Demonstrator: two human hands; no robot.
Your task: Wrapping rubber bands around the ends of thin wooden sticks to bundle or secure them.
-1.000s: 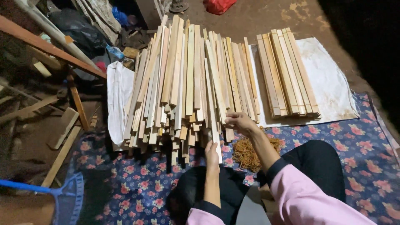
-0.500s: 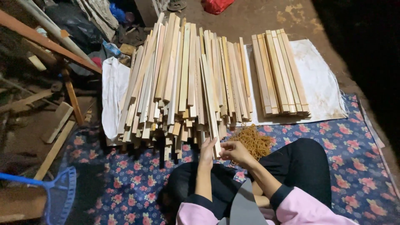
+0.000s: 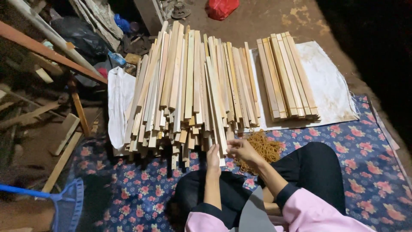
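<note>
Wooden slat (image 3: 216,112) end between both hands (image 3: 213,157).

Before us a pile of wooden slats (image 3: 193,86) lies on a cloth (image 3: 118,99); a neat stack (image 3: 287,77) sits to its right, rubber bands (image 3: 259,146) just beside our hands.

A person is sitting on a flowery mat (image 3: 352,141) in front of a big pile of wooden sticks (image 3: 189,86). The left hand (image 3: 213,155) is holding the near end of one stick (image 3: 216,107). The right hand (image 3: 241,149) is touching it too. A heap of orange rubber bands (image 3: 262,146) is lying just beside the right hand.
</note>
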